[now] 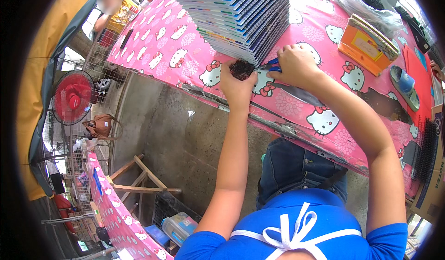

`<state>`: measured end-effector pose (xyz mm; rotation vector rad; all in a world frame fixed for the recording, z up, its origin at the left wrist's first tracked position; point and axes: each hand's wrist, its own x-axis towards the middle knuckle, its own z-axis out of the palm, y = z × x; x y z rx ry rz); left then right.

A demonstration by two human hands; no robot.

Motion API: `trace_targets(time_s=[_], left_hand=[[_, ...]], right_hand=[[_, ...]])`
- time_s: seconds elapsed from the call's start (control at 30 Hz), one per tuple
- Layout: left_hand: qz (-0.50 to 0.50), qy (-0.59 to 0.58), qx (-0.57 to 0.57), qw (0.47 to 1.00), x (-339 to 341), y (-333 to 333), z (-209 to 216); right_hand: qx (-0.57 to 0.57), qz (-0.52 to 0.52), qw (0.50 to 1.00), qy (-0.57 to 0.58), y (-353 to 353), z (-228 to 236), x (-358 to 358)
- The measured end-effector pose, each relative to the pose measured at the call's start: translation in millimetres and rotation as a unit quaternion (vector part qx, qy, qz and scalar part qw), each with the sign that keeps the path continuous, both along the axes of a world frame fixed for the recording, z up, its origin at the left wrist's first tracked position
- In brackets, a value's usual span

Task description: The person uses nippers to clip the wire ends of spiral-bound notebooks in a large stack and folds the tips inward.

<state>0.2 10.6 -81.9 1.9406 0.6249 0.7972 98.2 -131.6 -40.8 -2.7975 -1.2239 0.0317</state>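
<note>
A tall stack of spiral-bound notebooks (236, 16) stands on the pink table, its coil edges facing right. At the stack's near corner, my left hand (237, 84) is curled around a dark, bristly clump (242, 69); its exact kind is unclear, though it resembles bunched black coil. My right hand (296, 65) is closed around blue-handled pliers (273, 66). Their jaws point left toward the clump and the lowest notebooks' coil ends, and whether they touch anything cannot be made out.
Rightward on the patterned table cover (324, 121) lie an orange box of booklets (368, 44), a blue-grey slipper (404, 86), and a clear bag (368, 5) holding black coils. More black coils (425, 151) stand by a carton (431, 186). A red fan (73, 98) is at left.
</note>
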Motion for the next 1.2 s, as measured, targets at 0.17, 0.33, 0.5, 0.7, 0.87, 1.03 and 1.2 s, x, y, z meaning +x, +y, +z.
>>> trace_targets(time_s=[0.17, 0.33, 0.5, 0.7, 0.87, 1.03, 1.2], left_hand=[[0.007, -0.004, 0.026, 1.000, 1, -1, 0], [-0.015, -0.011, 0.027, 0.999, 4, 6, -10], [-0.009, 0.001, 0.045, 0.999, 8, 4, -10], [-0.053, -0.007, -0.050, 0.997, -6, 11, -9], [-0.066, -0.044, -0.204, 0.976, -12, -3, 0], [-0.108, -0.062, -0.289, 0.949, -13, -30, 6], [-0.096, -0.037, -0.240, 0.965, -11, -42, 1]], right_hand=[[-0.002, 0.010, 0.999, 0.035, 1, 4, 3], [0.011, 0.019, 1.000, 0.014, 3, 5, 1], [0.017, 0.016, 0.998, 0.058, -2, 8, 3], [0.069, -0.033, 0.981, 0.180, -51, 19, 5], [0.395, -0.119, 0.674, 0.613, -119, -10, 30], [0.529, -0.039, 0.373, 0.761, -147, -46, 47], [0.526, -0.058, 0.389, 0.754, -143, -45, 45]])
